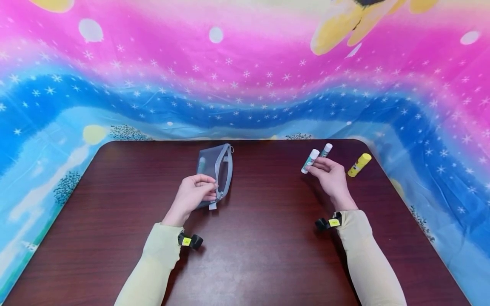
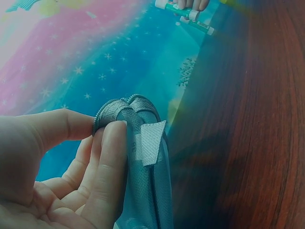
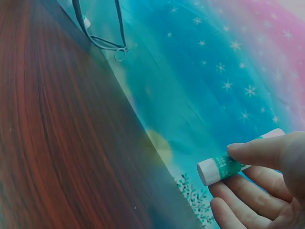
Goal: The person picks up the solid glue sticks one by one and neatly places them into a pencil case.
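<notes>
My left hand (image 1: 191, 195) pinches the near rim of a grey mesh zipper pouch (image 1: 211, 163), whose mouth gapes toward the right. Through its mesh shows a green-and-white stick (image 1: 201, 165). In the left wrist view, thumb and fingers meet at the pouch's (image 2: 140, 191) zipper end, beside a small fabric tab (image 2: 152, 143). Off to the right, my right hand (image 1: 332, 178) holds a green-and-white glue stick (image 1: 310, 160) between thumb and fingers, tilted above the table. The right wrist view has the same glue stick (image 3: 228, 166) with its white end exposed.
Just behind the right hand stands another green-and-white glue stick (image 1: 326, 150). A yellow glue stick (image 1: 360, 165) is upright near the table's right edge. The dark wooden table (image 1: 264, 238) meets a colourful printed cloth (image 1: 245, 93) at its back and sides.
</notes>
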The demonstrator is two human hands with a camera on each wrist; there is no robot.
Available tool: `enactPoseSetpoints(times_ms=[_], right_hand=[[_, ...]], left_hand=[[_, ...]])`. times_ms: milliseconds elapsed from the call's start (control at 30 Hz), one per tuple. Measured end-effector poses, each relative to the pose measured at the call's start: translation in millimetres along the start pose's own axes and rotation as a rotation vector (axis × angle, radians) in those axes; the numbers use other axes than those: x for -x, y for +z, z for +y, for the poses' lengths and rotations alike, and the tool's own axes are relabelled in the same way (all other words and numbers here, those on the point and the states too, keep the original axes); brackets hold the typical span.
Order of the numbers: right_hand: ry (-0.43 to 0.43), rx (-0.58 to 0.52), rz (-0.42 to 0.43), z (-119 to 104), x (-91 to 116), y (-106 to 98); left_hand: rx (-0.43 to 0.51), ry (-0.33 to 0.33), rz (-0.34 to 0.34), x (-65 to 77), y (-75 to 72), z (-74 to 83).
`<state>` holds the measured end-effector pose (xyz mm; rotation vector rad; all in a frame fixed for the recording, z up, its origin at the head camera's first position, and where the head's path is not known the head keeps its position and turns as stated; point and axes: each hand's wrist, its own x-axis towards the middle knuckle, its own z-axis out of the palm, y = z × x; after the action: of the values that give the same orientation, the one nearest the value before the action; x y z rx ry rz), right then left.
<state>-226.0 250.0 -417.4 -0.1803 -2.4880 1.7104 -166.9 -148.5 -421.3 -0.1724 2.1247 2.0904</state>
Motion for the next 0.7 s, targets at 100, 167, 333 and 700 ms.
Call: enactPoseSetpoints(times_ms=[100,167,333,700], right_hand=[[0.0,-0.007,-0.005,-3.0,-0.9,3.3],[-0.007,-0.005,-0.009,-5.0,-1.6,5.6],[-0.013,-0.007,-0.026,-7.2,-3.8,11.3],[-0.036,-0.039,-0.047,-9.1,-1.8,24.9]], left_hand=[[-0.004,-0.006,0.003,0.3,-0.1,0.2],[-0.008,-0.007,0.002,0.3,-0.1,0.3],[-0.014,-0.001,0.002,0.1,0.1,-0.1],[-0.006,-0.003,-0.001,-0.2,0.4,0.4]])
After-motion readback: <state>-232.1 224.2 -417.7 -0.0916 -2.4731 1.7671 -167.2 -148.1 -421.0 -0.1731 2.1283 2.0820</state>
